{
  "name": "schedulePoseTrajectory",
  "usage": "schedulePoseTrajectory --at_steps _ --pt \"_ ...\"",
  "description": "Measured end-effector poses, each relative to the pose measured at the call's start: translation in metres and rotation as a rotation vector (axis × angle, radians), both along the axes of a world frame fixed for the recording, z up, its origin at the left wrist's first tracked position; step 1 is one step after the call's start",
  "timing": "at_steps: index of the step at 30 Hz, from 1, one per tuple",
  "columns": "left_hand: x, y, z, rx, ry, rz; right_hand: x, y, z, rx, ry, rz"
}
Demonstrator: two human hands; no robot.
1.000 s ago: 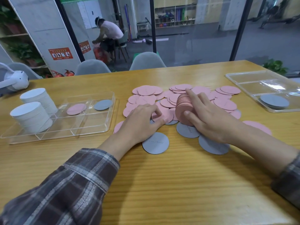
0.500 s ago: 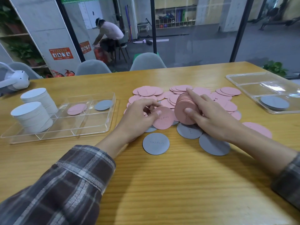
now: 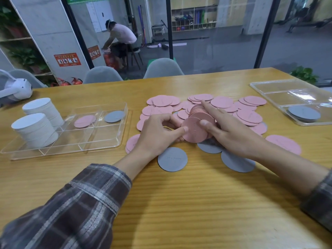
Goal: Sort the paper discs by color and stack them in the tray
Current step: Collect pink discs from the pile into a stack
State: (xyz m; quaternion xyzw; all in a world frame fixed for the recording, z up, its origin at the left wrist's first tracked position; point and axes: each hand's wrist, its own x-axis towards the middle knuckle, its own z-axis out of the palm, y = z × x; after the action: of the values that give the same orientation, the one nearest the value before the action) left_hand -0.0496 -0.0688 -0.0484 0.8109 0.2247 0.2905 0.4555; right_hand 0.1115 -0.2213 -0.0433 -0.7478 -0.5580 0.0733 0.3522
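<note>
Both hands are gripping pink discs: the right hand (image 3: 231, 133) is clasping an on-edge stack (image 3: 199, 112) amid the pile, the left hand (image 3: 158, 133) pressing a disc (image 3: 195, 130) against it, right of the tray (image 3: 115, 141).

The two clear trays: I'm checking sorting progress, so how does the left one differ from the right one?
The left tray holds two white stacks, one pink disc and one grey disc; the right tray shows only a grey disc. The left tray is wholly in view; the right tray runs off the frame. Both are clear, compartmented plastic.
</note>
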Motion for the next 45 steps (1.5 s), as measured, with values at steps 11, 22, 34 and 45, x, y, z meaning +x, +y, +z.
schedulePoseTrajectory --at_steps 11,22,34,45 --pt "0.005 -0.001 -0.004 -0.009 -0.025 0.025 -0.009 -0.002 0.004 -0.042 -0.050 -0.003" --pt "0.006 -0.003 -0.005 0.041 -0.034 0.011 -0.006 0.000 -0.002 -0.037 -0.085 -0.007" --pt "0.004 -0.005 -0.010 0.345 0.348 -0.188 -0.010 0.001 -0.009 -0.050 -0.142 0.040" --pt "0.003 -0.015 -0.012 0.347 0.315 -0.183 -0.015 0.000 -0.008 -0.088 -0.166 0.027"
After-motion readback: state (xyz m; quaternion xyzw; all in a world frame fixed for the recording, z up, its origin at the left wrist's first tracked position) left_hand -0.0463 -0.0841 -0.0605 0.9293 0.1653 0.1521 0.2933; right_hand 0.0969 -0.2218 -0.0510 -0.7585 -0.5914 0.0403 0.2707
